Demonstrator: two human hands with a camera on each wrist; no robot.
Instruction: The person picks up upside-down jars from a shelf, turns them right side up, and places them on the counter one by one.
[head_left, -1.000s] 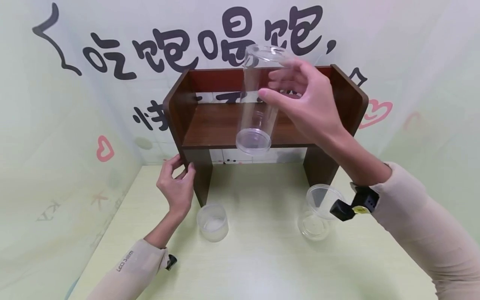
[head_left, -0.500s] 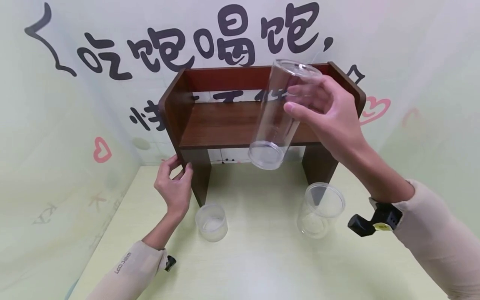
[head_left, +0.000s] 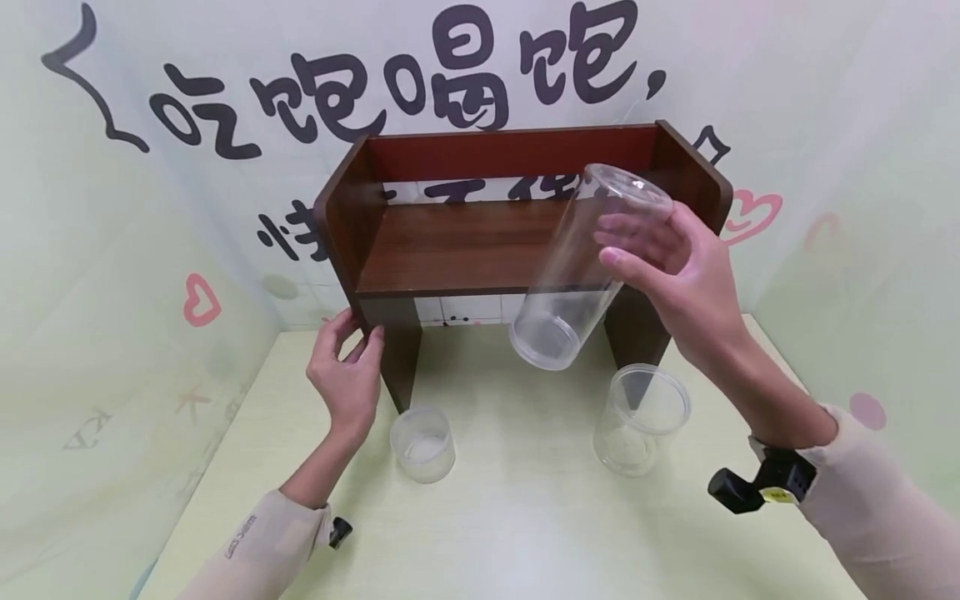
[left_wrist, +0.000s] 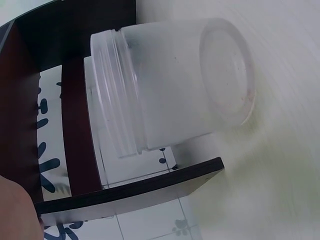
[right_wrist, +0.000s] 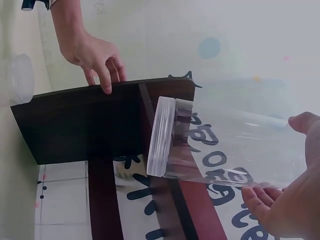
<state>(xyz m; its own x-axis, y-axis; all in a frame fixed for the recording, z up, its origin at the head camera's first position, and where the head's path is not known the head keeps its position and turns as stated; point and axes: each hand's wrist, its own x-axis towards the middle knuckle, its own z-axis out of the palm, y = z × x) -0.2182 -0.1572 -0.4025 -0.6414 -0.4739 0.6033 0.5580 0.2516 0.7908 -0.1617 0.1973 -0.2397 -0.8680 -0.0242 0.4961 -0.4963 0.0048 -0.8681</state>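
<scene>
My right hand (head_left: 693, 279) grips a tall clear plastic jar (head_left: 581, 271) near its upper end, in front of the shelf. The jar is tilted, and its ridged end points down and left in the head view. In the right wrist view that ridged end (right_wrist: 161, 137) lies away from my fingers. With my left hand (head_left: 347, 375) I hold the left side panel of a dark brown desk shelf (head_left: 465, 250), thumb on one face and fingers behind it. In the right wrist view the left hand (right_wrist: 95, 55) is at the panel's edge.
A short frosted jar (head_left: 423, 446) stands by the shelf's left foot, large in the left wrist view. A wider clear jar (head_left: 637, 425) stands before the right foot. The shelf is on a pale table (head_left: 510, 517), with a printed cloth (head_left: 135, 250) behind and beside it.
My right hand has moved the tall jar down and to the right, and the jar has tilted more. The left hand keeps its hold on the shelf panel.
</scene>
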